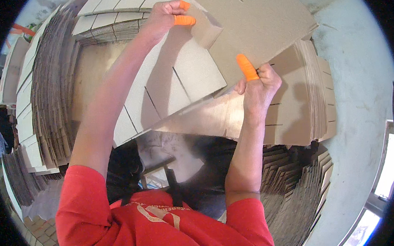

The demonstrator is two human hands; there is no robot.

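My left hand (172, 18) reaches to the far side, orange finger covers on its fingertips. It pinches the edge of a small brown cardboard piece (204, 30), which stands up from a large slotted cardboard sheet (269, 23). My right hand (259, 82) is at the near edge of that large sheet, its orange-covered thumb on top and its other fingers curled at the edge. Beneath lies a pale slotted cardboard sheet (181, 81), tilted across the wooden table (210, 115). Whether the small piece is joined to the large sheet, I cannot tell.
Stacks of slotted cardboard stand at the left (52, 86), the far side (112, 27) and the right (289, 100). More cardboard layers (298, 193) sit below the table at the right. A pale wall (360, 92) bounds the right side, with a window (386, 166).
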